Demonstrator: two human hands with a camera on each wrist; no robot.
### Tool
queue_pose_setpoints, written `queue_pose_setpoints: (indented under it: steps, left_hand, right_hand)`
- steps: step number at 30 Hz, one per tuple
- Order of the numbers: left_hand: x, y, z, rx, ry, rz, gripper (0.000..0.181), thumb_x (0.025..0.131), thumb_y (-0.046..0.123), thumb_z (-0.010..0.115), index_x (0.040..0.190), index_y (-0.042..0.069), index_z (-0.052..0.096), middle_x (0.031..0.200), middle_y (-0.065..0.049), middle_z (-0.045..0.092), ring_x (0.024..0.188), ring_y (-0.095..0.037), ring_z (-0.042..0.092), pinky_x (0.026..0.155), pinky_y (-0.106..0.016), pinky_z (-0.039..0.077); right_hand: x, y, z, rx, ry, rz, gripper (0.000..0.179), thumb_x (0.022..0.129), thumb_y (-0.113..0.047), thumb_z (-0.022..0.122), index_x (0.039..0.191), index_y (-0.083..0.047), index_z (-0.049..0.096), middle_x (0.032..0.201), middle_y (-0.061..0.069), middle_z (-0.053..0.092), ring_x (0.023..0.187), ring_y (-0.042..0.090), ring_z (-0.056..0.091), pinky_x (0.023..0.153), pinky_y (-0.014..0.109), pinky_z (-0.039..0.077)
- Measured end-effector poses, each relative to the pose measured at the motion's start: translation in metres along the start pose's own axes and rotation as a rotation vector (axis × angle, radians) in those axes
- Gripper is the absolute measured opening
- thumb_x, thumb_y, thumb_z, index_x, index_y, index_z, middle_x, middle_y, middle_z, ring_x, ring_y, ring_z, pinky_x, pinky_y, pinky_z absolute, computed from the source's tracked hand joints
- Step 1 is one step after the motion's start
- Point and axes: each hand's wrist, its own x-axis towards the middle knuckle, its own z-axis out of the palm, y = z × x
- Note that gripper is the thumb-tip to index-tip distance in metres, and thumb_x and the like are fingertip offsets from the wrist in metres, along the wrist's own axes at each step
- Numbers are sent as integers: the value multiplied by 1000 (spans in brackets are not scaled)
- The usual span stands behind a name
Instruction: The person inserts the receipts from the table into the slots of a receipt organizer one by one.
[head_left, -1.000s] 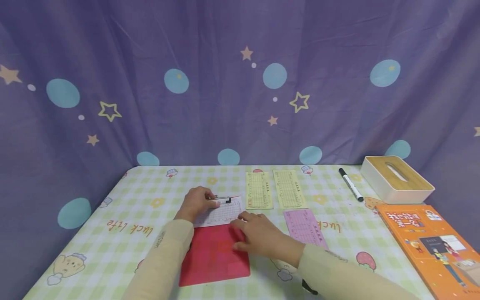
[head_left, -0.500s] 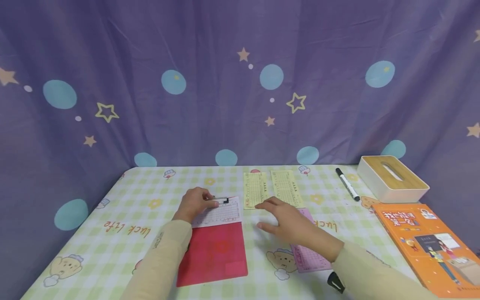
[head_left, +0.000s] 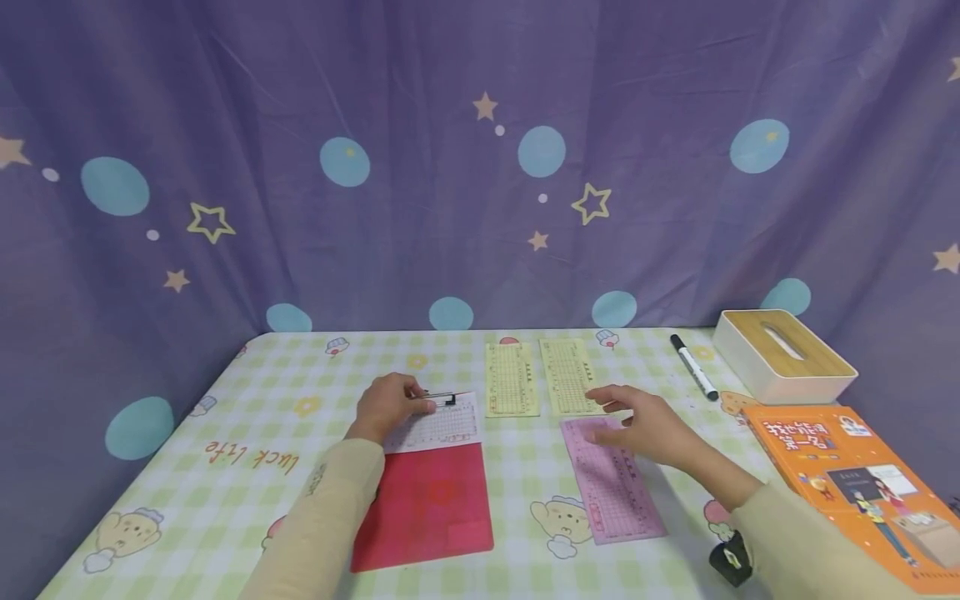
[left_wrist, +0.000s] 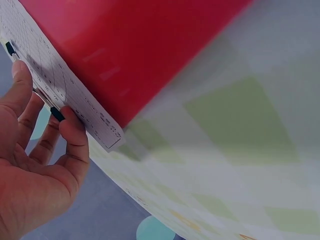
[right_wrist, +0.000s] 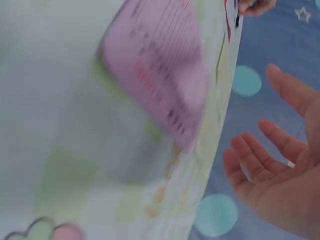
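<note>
My left hand pinches a black binder clip with wire handles, at the far edge of a white printed form pad. In the left wrist view, thumb and fingers hold the clip along the pad's edge. A red plastic sheet extends from under the pad toward me. My right hand hovers over the pink form pad, fingers spread and loosely bent, holding nothing. The right wrist view shows that hand beside the pink pad.
Two yellow form pads lie side by side behind. At the right are a marker, a white tissue box with a wooden lid, and an orange book. A checked cloth covers the table; a purple curtain hangs behind.
My right hand has left the red sheet and moved right to over the pink pad, uncovering the sheet's right side. My left hand has kept its hold on the binder clip.
</note>
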Motion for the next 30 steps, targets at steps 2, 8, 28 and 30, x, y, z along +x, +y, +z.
queue_pose_setpoints:
  steps: [2, 8, 28, 30]
  left_hand:
    - [0, 0, 0, 0, -2, -2, 20, 84, 23, 86, 90, 7, 76, 93, -8, 71, 85, -25, 63, 83, -47, 51]
    - [1, 0, 1, -7, -1, -18, 19, 84, 22, 86, 89, 7, 76, 93, -8, 71, 84, -25, 63, 83, -47, 51]
    - [0, 4, -1, -2, -10, -21, 20, 84, 23, 85, 90, 6, 77, 93, -8, 72, 84, -26, 63, 83, -47, 51]
    - [0, 3, -2, -7, -8, -19, 20, 84, 23, 85, 90, 6, 76, 93, -8, 72, 84, -25, 63, 83, -47, 51]
  right_hand:
    - [-3, 7, -4, 29, -25, 66, 64, 84, -26, 85, 137, 0, 59, 135, 21, 61, 121, 40, 58, 92, 52, 53]
    - [-10, 25, -8, 28, -73, 197, 79, 77, -31, 90, 141, 1, 55, 136, 23, 57, 123, 42, 53, 94, 55, 48]
    - [-12, 41, 5, -144, -85, 249, 93, 68, -40, 95, 145, -6, 54, 134, 31, 42, 116, 43, 40, 88, 56, 43]
    - [-12, 40, 5, -146, -82, 251, 91, 68, -39, 95, 144, -7, 56, 134, 30, 42, 116, 43, 40, 88, 56, 43]
